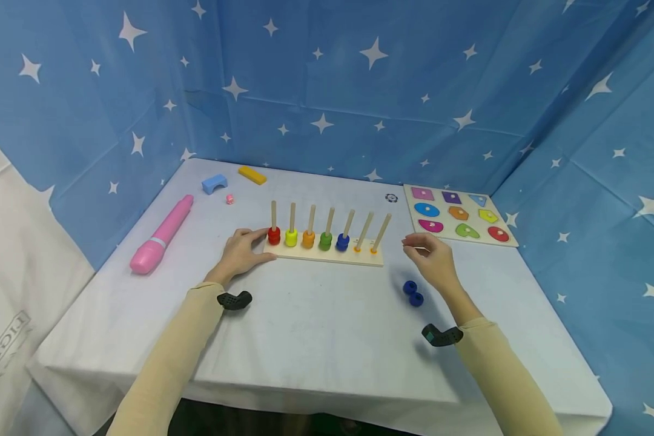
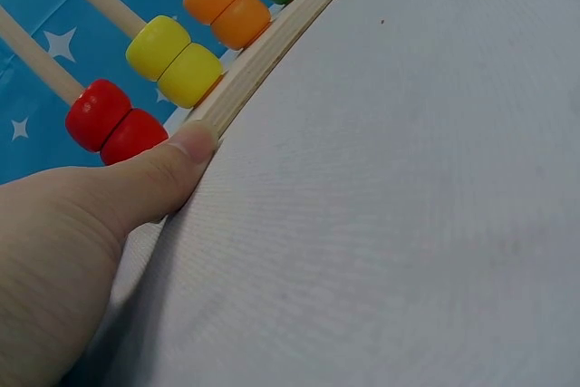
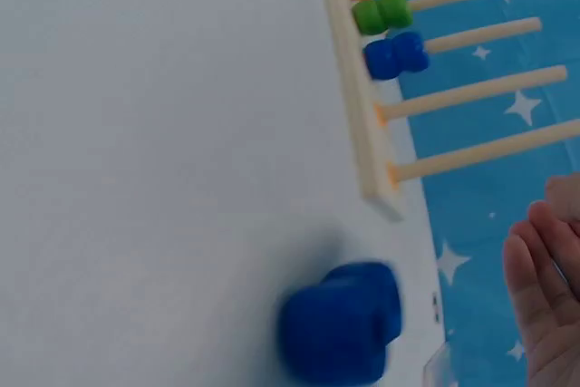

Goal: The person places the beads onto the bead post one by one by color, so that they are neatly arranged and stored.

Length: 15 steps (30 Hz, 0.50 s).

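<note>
A wooden peg board (image 1: 321, 255) carries a row of upright pegs with pairs of red, yellow, orange, green and blue beads; its two rightmost pegs are bare. My left hand (image 1: 241, 253) grips the board's left end. In the left wrist view, the thumb (image 2: 181, 156) presses the front edge beside the red beads (image 2: 98, 115). Off the board's right end, my right hand (image 1: 432, 259) hovers with loosely curled fingers and nothing visible in them. Two loose blue beads (image 1: 412, 293) lie below that hand, looking large and blurred in the right wrist view.
A shape puzzle board (image 1: 452, 212) lies at the back right, with a small dark ring (image 1: 391, 198) nearby. At left are a pink stick-like toy (image 1: 162, 235), a blue arch block (image 1: 214, 183), a yellow block (image 1: 252, 175) and a small pink bead (image 1: 229, 198).
</note>
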Motion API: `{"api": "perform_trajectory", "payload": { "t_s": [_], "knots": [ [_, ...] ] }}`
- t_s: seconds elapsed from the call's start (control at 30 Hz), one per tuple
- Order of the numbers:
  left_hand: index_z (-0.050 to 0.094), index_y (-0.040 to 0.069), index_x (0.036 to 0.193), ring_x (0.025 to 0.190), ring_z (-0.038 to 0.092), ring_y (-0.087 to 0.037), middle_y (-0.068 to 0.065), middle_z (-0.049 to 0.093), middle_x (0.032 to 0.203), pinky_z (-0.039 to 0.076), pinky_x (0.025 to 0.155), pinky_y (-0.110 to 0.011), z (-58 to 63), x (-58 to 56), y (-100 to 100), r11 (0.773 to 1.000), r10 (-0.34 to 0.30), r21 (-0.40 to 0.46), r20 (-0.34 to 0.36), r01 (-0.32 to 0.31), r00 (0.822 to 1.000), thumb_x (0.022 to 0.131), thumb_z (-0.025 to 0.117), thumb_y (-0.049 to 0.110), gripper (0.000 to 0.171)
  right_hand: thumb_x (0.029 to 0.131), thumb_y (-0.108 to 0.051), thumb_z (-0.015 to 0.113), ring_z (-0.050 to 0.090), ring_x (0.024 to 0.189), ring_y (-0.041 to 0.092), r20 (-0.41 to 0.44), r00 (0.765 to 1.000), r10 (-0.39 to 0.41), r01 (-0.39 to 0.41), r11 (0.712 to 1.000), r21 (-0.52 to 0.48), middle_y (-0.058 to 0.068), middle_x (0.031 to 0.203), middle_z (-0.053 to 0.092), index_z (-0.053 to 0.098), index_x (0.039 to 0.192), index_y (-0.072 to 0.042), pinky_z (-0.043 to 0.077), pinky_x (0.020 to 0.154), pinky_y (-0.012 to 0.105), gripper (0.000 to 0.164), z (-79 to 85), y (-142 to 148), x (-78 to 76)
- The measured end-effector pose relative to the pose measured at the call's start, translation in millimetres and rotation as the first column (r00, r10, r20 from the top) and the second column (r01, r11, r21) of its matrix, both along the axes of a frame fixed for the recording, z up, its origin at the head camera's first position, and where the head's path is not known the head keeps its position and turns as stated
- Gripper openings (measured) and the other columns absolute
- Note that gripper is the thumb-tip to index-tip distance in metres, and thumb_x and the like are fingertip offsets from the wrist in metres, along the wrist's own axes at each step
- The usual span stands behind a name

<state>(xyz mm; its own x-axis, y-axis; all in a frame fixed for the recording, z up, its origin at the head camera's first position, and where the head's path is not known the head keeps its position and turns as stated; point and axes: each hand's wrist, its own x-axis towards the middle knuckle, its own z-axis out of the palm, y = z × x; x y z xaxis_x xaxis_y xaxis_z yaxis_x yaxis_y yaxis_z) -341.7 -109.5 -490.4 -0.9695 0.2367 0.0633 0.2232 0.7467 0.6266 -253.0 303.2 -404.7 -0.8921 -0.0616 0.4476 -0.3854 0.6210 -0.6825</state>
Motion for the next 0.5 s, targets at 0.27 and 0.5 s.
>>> {"api": "perform_trajectory", "payload": {
  "t_s": [0.27, 0.5],
  "knots": [
    [0.040, 0.021, 0.145, 0.131, 0.026, -0.038, -0.020, 0.038, 0.140, 0.026, 0.102, -0.059, -0.8, -0.6, 0, 1.000, 0.001, 0.006, 0.010, -0.001, 1.000, 0.078, 0.073, 0.048, 0.079, 0.088, -0.009, 0.066, 0.063, 0.097, 0.026, 0.165, 0.986, 0.009, -0.016, 0.999, 0.040, 0.013, 0.103, 0.067, 0.064, 0.108, -0.001, 0.049, 0.082, 0.019, 0.021, -49.1, 38, -3.2],
    [0.041, 0.020, 0.144, 0.131, 0.027, -0.038, -0.020, 0.039, 0.139, 0.027, 0.102, -0.060, -2.0, -2.4, -1, 1.000, 0.003, 0.005, 0.001, -0.003, 1.000, 0.077, 0.074, 0.049, 0.080, 0.087, -0.004, 0.066, 0.063, 0.097, 0.027, 0.268, 0.959, 0.089, -0.118, 0.989, 0.094, 0.012, 0.103, 0.067, 0.063, 0.109, -0.001, 0.051, 0.082, 0.024, 0.024, -62.5, 49, 5.7]
  ]
}}
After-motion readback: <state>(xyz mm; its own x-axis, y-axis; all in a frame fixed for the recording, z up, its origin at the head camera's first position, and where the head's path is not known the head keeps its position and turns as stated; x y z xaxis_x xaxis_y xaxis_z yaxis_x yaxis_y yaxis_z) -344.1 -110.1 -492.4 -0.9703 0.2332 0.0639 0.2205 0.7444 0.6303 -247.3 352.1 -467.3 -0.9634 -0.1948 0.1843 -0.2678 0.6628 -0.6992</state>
